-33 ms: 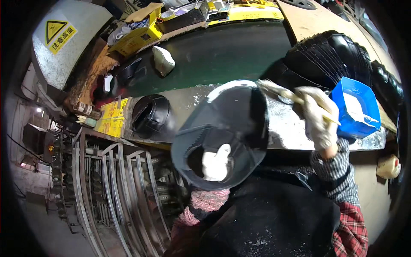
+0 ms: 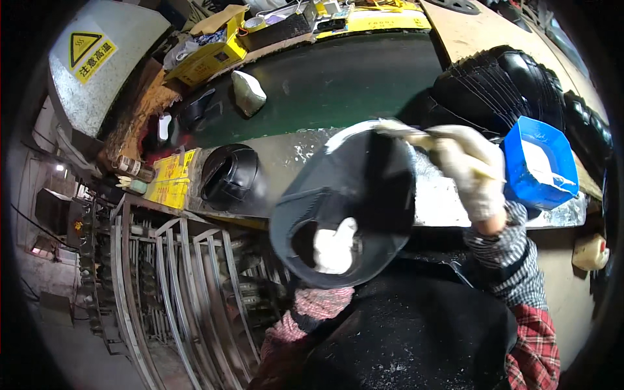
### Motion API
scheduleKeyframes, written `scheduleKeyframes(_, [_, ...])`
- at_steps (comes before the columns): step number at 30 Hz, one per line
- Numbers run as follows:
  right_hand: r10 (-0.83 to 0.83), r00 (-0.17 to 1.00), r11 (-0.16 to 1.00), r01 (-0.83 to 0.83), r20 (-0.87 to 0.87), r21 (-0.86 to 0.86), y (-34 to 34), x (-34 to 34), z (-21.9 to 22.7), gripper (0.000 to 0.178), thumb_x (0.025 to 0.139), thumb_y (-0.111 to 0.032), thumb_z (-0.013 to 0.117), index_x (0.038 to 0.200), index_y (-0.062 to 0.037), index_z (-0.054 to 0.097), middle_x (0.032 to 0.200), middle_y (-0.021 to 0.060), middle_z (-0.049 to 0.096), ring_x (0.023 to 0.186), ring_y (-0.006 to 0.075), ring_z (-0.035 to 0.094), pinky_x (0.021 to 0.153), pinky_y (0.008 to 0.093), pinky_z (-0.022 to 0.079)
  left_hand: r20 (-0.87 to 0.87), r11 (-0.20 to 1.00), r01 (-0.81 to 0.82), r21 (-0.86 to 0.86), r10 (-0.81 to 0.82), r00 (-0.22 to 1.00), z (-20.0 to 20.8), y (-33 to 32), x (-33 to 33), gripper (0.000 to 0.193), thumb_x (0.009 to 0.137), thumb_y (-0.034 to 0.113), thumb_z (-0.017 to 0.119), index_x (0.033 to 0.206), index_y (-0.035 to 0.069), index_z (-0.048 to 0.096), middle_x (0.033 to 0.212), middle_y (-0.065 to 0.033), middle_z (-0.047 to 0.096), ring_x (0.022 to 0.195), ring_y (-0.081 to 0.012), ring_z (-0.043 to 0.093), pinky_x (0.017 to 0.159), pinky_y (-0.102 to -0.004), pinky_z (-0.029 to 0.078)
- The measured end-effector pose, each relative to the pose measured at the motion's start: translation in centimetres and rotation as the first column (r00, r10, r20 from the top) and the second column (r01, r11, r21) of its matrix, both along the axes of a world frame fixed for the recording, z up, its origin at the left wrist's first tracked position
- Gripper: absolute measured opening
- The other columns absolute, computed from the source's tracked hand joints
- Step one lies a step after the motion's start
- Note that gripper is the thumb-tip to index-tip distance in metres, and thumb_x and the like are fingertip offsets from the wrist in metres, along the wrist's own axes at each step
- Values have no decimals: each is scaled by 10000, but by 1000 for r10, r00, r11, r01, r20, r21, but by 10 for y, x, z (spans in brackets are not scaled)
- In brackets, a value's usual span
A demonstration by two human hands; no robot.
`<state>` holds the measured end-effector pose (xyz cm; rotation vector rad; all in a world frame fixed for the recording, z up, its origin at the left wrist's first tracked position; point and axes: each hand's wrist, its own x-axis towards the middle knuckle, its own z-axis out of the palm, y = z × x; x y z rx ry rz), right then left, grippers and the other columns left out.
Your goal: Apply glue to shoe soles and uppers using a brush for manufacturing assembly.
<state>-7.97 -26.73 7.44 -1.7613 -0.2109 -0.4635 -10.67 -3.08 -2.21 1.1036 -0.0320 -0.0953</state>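
A black shoe upper (image 2: 383,227) is tilted up in front of me, its wide edge at the top coated with a white band. My left hand (image 2: 335,247), in a white glove, grips it from inside. The glove shows through the lower opening, and some of its fingers are hidden. My right hand (image 2: 469,170), also gloved, is closed around a brush (image 2: 406,133). The bristle end meets the upper's coated edge at the top right. Just right of that hand stands a blue tub (image 2: 552,195) holding white paste and a stick-like tool.
Several stacked black uppers (image 2: 494,91) lie at the right back. Another black upper (image 2: 229,175) rests on the bench at left, by a yellow box (image 2: 170,179). A pale lump (image 2: 248,93) sits on the green belt (image 2: 338,84). A metal rack (image 2: 175,279) stands lower left.
The brush and my right hand have shifted left along the upper's top edge. The upper, with my left hand, has moved slightly to the right.
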Motion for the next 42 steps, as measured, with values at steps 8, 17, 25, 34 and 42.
scheduleKeyframes(8, [687,648,707,-489,330,-511,95,-28,30,364,865,-269,669,1088,14,609,740,90,625,599,242,626,546,333,496,-65,998,36,61,-32,997,26,24,-2,282,945,59,527,1215,-18,497,1177,-159,599,998,-278,631,766,-333,558])
scheduleKeyframes(17, [153,969,988,-152,-194,20,-37,-81,-23,156,938,-66,592,1037,47,635,896,86,696,754,86,635,670,217,536,-230,844,290,450,-204,952,39,47,50,211,958,129,550,1069,-50,562,1061,-166,648,888,-252,665,717,-314,545])
scheduleKeyframes(25, [98,987,992,-86,-131,93,-68,-62,-31,204,974,-134,546,1064,14,652,855,31,684,732,85,608,627,214,489,-162,957,204,-204,-239,957,52,-9,5,376,969,182,553,1264,-45,501,1227,-204,595,1071,-278,628,948,-384,524])
scheduleKeyframes(34, [537,840,833,-515,75,-204,-57,-68,-46,362,852,-260,680,1120,-17,673,802,137,658,689,283,647,639,363,513,-104,954,79,-288,-113,988,26,-1,2,453,983,158,500,1383,-24,391,1341,-224,507,1188,-310,564,999,-411,500])
scheduleKeyframes(42, [304,952,942,-294,39,-161,-77,-52,-71,294,797,-166,737,1029,5,678,775,119,665,660,266,638,622,338,503,9,948,-156,279,159,987,55,-1,98,374,996,254,507,1275,4,507,1000,-171,622,944,-270,658,777,-316,563])
